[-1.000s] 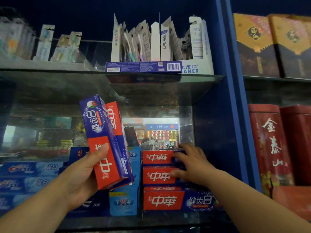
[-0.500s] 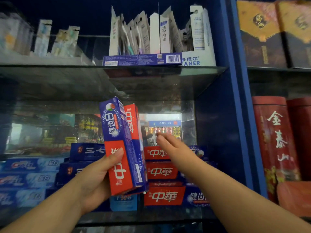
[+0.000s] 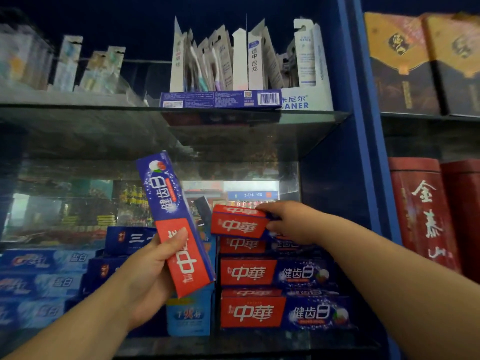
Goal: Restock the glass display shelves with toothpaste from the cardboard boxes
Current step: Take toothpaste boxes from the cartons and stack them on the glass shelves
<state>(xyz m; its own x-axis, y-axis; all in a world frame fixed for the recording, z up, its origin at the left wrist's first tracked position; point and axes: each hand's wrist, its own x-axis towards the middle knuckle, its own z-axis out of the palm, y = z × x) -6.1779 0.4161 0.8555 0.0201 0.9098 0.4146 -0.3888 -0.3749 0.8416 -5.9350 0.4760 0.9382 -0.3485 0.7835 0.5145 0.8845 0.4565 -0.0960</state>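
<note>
Landmark: stack (image 3: 275, 274) of red-and-blue toothpaste boxes, lying flat on the lower glass shelf (image 3: 259, 344), fronts facing out.
Left hand (image 3: 153, 276): just left of the stack, fingers curled behind the upright box (image 3: 166, 198), thumb pressed across its red lower half.
Upright box: red-and-blue toothpaste carton on end, blue half up, top leaning left; lower corner just beside the stack's left edge, clear of the shelf.
Right hand (image 3: 291, 222): at the top of the stack, pinching the top box (image 3: 239, 227), fingers over its upper face, thumb on its front.
Top box: same red-and-blue kind, lying lengthwise on top of the stack, slightly tilted; blue half hidden behind the hand; cannot tell whether fully set down.
Left of the stack: small light-blue box (image 3: 189, 315) right beside it, dark-blue boxes (image 3: 130, 237) beyond, pale-blue boxes (image 3: 39, 281) farthest out.
Above the stack: upper glass shelf (image 3: 311, 120) with a flat blue carton (image 3: 220, 100) at its front edge and toothbrush packs (image 3: 233, 61) standing behind.
Right of the stack: blue cabinet post (image 3: 363, 126), then red tins (image 3: 426, 209) with gold lettering; higher up, dark boxes (image 3: 402, 61) with gold tops.
</note>
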